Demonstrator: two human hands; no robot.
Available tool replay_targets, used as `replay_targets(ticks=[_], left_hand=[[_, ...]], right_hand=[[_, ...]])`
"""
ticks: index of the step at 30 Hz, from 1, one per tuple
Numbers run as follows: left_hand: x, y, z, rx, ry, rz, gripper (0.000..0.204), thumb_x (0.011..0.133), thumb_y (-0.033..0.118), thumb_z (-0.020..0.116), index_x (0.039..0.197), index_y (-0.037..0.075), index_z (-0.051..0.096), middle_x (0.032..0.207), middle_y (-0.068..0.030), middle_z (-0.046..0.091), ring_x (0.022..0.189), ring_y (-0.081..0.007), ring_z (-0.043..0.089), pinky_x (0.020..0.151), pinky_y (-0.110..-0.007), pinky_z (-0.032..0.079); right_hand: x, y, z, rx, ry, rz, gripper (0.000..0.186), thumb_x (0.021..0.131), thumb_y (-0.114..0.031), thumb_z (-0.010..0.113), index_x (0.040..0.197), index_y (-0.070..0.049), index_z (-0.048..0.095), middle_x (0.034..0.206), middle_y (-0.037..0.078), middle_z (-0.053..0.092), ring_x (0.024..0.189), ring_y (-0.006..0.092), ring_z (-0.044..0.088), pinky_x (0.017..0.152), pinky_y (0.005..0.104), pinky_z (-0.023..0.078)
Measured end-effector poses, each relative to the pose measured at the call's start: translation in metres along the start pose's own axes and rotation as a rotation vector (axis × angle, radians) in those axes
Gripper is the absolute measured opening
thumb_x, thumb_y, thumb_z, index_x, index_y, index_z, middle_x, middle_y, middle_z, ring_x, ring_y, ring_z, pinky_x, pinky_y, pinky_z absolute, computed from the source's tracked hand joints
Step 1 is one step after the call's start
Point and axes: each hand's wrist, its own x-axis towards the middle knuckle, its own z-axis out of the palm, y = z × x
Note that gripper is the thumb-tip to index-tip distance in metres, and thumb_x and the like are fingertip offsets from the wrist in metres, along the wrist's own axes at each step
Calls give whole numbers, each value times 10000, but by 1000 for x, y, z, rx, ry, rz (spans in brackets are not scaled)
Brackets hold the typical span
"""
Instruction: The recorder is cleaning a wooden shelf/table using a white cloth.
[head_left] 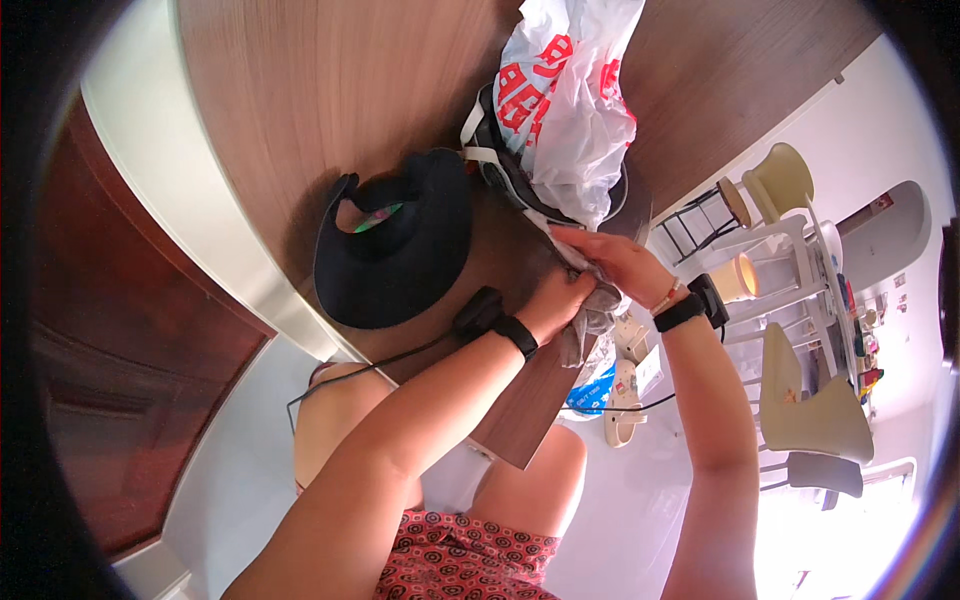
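Observation:
My left hand (pixel 560 302) is closed on a crumpled grey cloth (pixel 598 312), which hangs down past the fingers at the shelf's right edge. My right hand (pixel 622 266) lies against the same cloth from the right, its fingers bent over the upper part and pointing left. Just beyond both hands stands a black bag with white straps (pixel 492 160). On top of it rests a white plastic bag with red print (pixel 575 130). To the left, a black wide-brimmed sun hat (pixel 400 255) lies on the brown wooden surface (pixel 520 405).
Below on the right are pale clogs (pixel 622 400) and a blue-and-white package (pixel 592 392) on the floor. Chairs (pixel 810 400), a white table and a yellow bin (pixel 738 278) stand farther right. A dark red door (pixel 120 330) is at the left.

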Motion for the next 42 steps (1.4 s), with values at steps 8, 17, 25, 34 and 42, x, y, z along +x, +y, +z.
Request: replay_targets(ticks=[8, 17, 25, 34, 42], left_hand=[[4, -12, 8, -70, 181, 160, 310, 961, 106, 536, 1241, -25, 554, 1062, -77, 646, 956, -163, 625, 852, -326, 515], [6, -15, 3, -217, 125, 86, 203, 956, 98, 546, 1113, -7, 619, 963, -70, 675, 812, -147, 663, 725, -295, 554], [7, -9, 5, -241, 49, 44, 283, 1012, 175, 556, 1169, -2, 710, 1015, -102, 735, 869, -152, 712, 786, -303, 580], [13, -27, 1, -149, 60, 125, 308, 1036, 180, 520, 1201, -11, 695, 983, -105, 734, 832, -151, 705, 763, -299, 582], [13, -34, -6, -122, 177, 296, 354, 1037, 103, 506, 1357, -26, 425, 1163, -155, 692, 923, -176, 689, 825, -347, 600]], right_hand=[[11, 6, -46, -1635, -167, 84, 360, 998, -311, 467, 1202, -140, 709, 1164, 209, 689, 1102, 349, 640, 1019, 464, 469], [26, 4, -70, -1869, 259, -303, 399, 796, -398, 636, 1031, -104, 768, 1095, 151, 723, 1214, 362, 579, 1142, 461, 372], [10, -7, -68, -2105, 538, -21, 449, 801, -291, 714, 1211, -107, 699, 1338, 63, 610, 1297, 335, 518, 1006, 471, 504], [-3, -41, -98, -1579, 1074, -142, 417, 848, -92, 636, 1264, -124, 638, 1304, 95, 610, 1106, 342, 632, 847, 445, 589], [43, -21, -60, -1877, 607, -56, 394, 855, -131, 650, 1248, -111, 663, 1407, 106, 549, 1117, 359, 633, 916, 450, 572]])
